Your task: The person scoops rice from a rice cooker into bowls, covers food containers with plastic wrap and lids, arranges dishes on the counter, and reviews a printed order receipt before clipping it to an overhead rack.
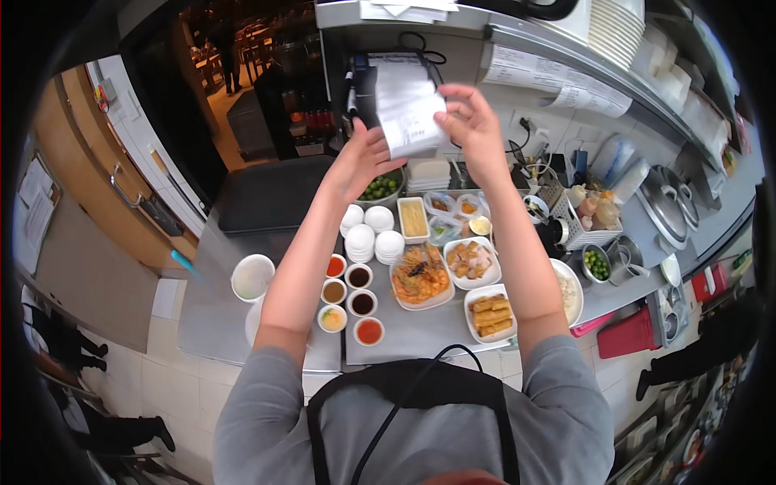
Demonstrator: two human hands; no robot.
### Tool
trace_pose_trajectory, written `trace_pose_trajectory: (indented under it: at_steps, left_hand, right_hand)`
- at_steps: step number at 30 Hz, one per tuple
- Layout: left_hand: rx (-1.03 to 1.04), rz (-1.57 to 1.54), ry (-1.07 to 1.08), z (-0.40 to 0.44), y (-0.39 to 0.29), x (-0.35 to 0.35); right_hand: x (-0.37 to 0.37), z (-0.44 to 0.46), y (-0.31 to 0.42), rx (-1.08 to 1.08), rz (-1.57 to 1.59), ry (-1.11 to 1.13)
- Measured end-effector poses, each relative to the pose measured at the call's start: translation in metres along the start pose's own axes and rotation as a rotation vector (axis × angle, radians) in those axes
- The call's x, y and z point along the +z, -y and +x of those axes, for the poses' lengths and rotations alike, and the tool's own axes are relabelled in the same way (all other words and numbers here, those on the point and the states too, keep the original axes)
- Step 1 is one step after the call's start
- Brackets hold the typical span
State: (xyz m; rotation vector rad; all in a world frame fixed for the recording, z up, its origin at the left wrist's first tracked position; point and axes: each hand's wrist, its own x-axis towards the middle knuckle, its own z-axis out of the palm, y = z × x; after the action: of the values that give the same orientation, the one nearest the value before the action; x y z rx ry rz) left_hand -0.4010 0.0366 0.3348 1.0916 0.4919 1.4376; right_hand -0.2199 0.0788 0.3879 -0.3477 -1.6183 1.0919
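My right hand (473,133) pinches a white printed receipt (414,129) between thumb and fingers, at the paper's right edge. Blur covers the upper part of the slip. My left hand (361,164) is open at the receipt's lower left, its fingers stretched toward the paper; whether they touch it I cannot tell. Behind the slip stands a dark machine (364,97), partly hidden. Below my arms are a container of noodles (422,279), a box of fried rolls (490,317), a box of sliced meat (473,263) and sauce cups such as a dark one (362,304).
Stacked white lids (360,242) and a bowl of green limes (380,188) sit behind the sauces. A white tub (253,277) is at left. To the right are a basket of bottles (594,214) and metal lids (667,202). Other people stand at both sides.
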Motion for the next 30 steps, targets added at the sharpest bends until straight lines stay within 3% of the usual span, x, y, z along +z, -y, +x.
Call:
trace_pose_trajectory:
  at_steps: [2, 5, 6, 8, 9, 11, 12, 16, 18, 22, 27, 30]
  left_hand:
    - [0.004, -0.236, 0.006, 0.020, 0.004, 0.033]
    - [0.045, -0.219, -0.113, 0.051, 0.025, 0.050]
    - [0.087, -0.169, -0.183, 0.060, 0.034, 0.051]
    - [0.225, -0.049, -0.253, 0.063, 0.042, 0.080]
    - [0.258, -0.040, -0.251, 0.059, 0.042, 0.099]
    - [0.311, 0.011, -0.224, 0.053, 0.046, 0.123]
    - [0.312, 0.061, -0.232, 0.051, 0.048, 0.133]
    - [0.232, 0.333, -0.184, 0.037, 0.079, 0.158]
    - [0.098, 0.540, -0.162, 0.026, 0.092, 0.167]
    - [-0.110, 0.587, -0.061, 0.013, 0.116, 0.182]
    - [-0.154, 0.535, -0.009, 0.010, 0.145, 0.198]
    - [-0.151, 0.532, -0.019, 0.010, 0.153, 0.207]
  right_hand:
    - [-0.018, -0.021, 0.005, 0.003, -0.026, 0.053]
    - [-0.056, -0.047, 0.010, 0.153, -0.019, 0.181]
    - [-0.072, -0.051, 0.004, -0.056, -0.288, 0.165]
    - [-0.103, -0.059, 0.001, -0.126, -0.636, 0.027]
    - [-0.123, -0.062, 0.000, -0.129, -0.650, 0.003]
    - [-0.164, -0.062, 0.002, -0.315, -0.881, -0.168]
    - [-0.180, -0.060, 0.020, -0.395, -0.810, -0.239]
    - [-0.282, -0.039, 0.034, -0.361, -0.347, -0.538]
    - [-0.331, -0.036, 0.034, -0.164, -0.275, -0.605]
    - [-0.371, -0.015, 0.046, -0.138, -0.194, -0.653]
    - [-0.388, 0.012, 0.050, -0.218, -0.204, -0.631]
    - [-0.381, 0.003, 0.048, -0.382, -0.378, -0.696]
